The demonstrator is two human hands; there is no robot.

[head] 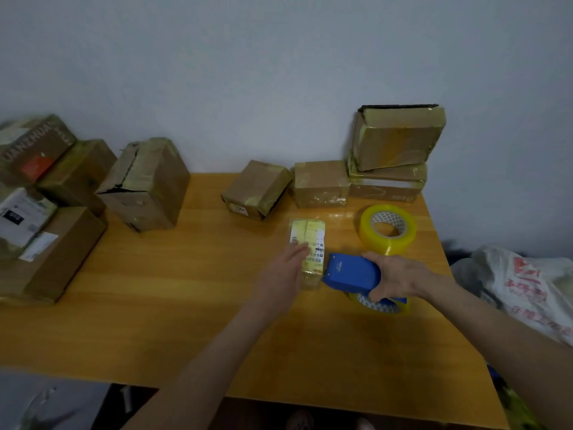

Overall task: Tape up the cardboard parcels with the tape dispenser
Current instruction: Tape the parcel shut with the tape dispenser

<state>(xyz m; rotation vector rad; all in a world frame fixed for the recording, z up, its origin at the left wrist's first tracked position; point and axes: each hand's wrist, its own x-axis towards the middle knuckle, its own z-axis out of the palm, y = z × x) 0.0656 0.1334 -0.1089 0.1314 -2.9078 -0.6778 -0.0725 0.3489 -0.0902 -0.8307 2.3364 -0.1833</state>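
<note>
Head view: we see the small parcel (308,243) mid-table (186,290), long axis toward the wall. Left hand (285,274) presses it flat-fingered; right hand (400,277) grips the tape dispenser (350,273) (nose pointing left at the parcel).

Home packing corner: stacked parcels (145,184)

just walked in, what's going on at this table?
A person is taping a small flat parcel on the wooden table. The left hand presses flat on the parcel while the right hand grips the blue tape dispenser beside its near end. A spare tape roll lies behind it; other taped boxes stand along the wall.
</note>
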